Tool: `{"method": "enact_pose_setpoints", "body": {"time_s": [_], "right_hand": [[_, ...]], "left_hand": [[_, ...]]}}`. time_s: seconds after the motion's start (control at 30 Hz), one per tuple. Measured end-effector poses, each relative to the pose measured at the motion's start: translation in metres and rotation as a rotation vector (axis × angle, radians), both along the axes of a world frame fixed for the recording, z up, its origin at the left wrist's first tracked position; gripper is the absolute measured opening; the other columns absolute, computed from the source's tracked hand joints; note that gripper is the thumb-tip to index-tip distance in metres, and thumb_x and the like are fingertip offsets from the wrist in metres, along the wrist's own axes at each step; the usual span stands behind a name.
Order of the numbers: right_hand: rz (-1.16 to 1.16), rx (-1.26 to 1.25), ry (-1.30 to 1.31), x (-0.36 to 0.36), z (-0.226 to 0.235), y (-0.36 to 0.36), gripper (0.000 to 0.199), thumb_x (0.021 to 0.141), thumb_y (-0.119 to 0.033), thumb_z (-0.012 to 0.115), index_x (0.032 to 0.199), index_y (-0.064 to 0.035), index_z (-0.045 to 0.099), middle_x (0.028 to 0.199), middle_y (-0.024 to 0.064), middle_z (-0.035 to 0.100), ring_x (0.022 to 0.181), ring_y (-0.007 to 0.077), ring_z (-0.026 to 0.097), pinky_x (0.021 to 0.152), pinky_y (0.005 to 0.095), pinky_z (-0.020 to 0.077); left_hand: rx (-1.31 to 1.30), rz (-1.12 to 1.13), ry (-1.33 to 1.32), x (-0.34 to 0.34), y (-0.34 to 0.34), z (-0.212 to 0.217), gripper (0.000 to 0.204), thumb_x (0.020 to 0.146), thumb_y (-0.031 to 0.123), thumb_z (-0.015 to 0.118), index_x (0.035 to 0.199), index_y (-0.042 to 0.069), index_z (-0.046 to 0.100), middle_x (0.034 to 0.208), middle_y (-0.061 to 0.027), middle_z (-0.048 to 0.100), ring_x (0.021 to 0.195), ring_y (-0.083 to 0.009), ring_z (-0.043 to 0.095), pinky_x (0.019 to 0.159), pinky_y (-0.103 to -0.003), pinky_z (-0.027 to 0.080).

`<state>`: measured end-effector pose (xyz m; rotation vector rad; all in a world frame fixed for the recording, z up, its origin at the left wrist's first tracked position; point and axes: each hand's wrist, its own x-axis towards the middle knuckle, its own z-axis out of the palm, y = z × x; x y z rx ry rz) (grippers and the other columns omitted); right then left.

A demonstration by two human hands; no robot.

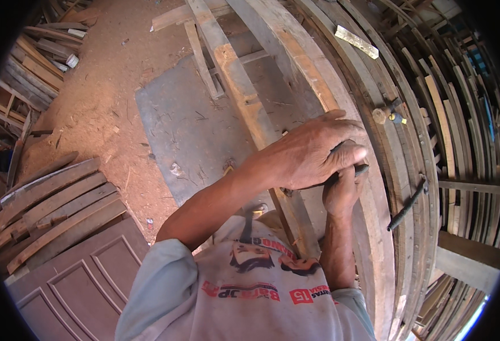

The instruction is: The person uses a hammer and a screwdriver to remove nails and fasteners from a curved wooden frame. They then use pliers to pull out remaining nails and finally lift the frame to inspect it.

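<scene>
My left hand (312, 150) reaches across from the left, its fingers curled over above the long timber bench. Just below it, my right hand (342, 193) is closed, its thumb side up against the left hand. Something dark shows between the two hands; what it is stays hidden by the fingers. Under and beside the hands run a narrow worn beam (244, 102) and a wide pale plank (372, 250). To the right of the hands, a dark rod-like bar (407, 203) lies across the timbers.
A tool with a round wooden end (380, 116) and a pale wood offcut (357, 41) lie on the right-hand timbers. Stacked lumber (460, 125) fills the far right. At left are curved planks (62, 210) and a brown panelled door (85, 278). A grey sheet (170, 136) covers part of the floor.
</scene>
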<state>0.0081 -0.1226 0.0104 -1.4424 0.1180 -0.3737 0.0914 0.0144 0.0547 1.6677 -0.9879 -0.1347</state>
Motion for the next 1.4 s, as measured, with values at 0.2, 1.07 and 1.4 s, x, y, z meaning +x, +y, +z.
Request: {"method": "enact_pose_setpoints", "body": {"time_s": [0.2,1.07,1.4], "right_hand": [[0.236,0.117,-0.069,-0.003,-0.011,-0.015,0.061,0.102,-0.039,0.066,0.139,0.0073,0.052,0.139,0.0146,0.059,0.124,0.0231,0.059,0.105,0.0384,0.0484],[0.303,-0.552,0.070,0.036,0.014,0.029,0.052,0.081,-0.005,0.077,0.129,0.0051,0.058,0.121,0.0196,0.066,0.114,0.0267,0.064,0.095,0.0400,0.0524],[0.470,-0.584,0.389,0.116,-0.005,0.066,0.034,0.089,-0.008,0.067,0.118,0.0091,0.063,0.111,0.0269,0.071,0.108,0.0397,0.070,0.092,0.0450,0.0541]], "left_hand": [[0.215,0.009,-0.039,-0.003,0.007,0.011,0.071,0.108,0.053,0.051,0.150,-0.004,0.049,0.157,-0.0244,0.049,0.156,-0.0466,0.027,0.128,-0.053,0.025],[-0.014,0.297,0.146,0.010,0.022,0.001,0.024,0.083,0.019,0.077,0.087,-0.002,0.067,0.079,-0.0173,0.069,0.072,-0.0287,0.069,0.069,-0.039,0.054],[0.011,0.321,0.552,0.083,0.057,-0.067,0.028,0.096,0.027,0.066,0.093,-0.001,0.071,0.085,-0.0075,0.070,0.083,-0.0149,0.064,0.075,-0.032,0.052]]}}
